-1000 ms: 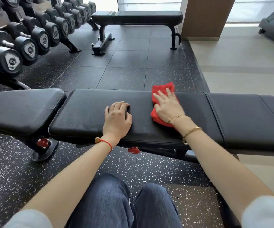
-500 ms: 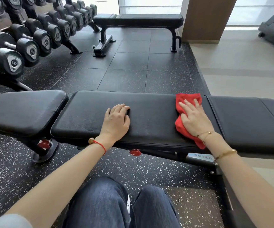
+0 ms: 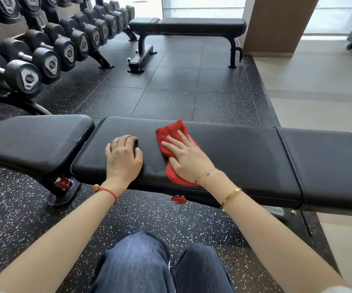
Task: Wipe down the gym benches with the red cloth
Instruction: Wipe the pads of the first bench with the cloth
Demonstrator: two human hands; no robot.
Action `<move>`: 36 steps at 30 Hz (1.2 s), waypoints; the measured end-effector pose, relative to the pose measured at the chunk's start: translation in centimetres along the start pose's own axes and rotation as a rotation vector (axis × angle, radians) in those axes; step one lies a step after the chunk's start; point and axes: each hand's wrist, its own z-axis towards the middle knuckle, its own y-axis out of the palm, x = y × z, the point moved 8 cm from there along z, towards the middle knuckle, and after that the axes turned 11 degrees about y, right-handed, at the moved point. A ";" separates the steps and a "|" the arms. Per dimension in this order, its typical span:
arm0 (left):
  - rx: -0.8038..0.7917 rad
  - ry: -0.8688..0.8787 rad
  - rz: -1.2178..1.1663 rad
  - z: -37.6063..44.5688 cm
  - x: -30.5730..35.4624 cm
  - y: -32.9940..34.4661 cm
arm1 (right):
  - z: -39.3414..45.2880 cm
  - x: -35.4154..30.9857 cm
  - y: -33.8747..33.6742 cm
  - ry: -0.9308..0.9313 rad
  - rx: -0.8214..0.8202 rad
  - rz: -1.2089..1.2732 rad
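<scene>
A long black padded bench (image 3: pixel 245 157) runs across the view just in front of me, in three pad sections. The red cloth (image 3: pixel 171 132) lies on its middle pad, pressed flat under my right hand (image 3: pixel 189 156), whose fingers are spread over it. My left hand (image 3: pixel 124 157) rests palm down on the same pad, just left of the cloth, fingers curled at the tips and holding nothing. A second black bench (image 3: pixel 189 25) stands farther off, across the dark floor.
A rack of black dumbbells (image 3: pixel 50 47) lines the left side. Dark speckled rubber floor lies between the two benches. A wooden pillar (image 3: pixel 276 24) and pale flooring are at the right. My knees in blue jeans (image 3: pixel 154 265) are below the near bench.
My right hand slid the cloth right to the middle pad's right end, then back left until it lies close beside my left hand. The left hand stayed put.
</scene>
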 end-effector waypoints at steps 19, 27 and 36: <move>0.030 -0.046 0.019 0.0 -0.2 0.0 | 5.0 -3.3 1.6 -0.053 -0.040 -0.043; 0.035 -0.018 0.005 -0.2 -0.2 -0.1 | 0.1 5.8 -1.4 0.126 0.037 -0.009; 0.027 -0.036 0.001 -0.3 0.2 -0.1 | 3.2 5.7 -1.7 0.278 0.049 -0.132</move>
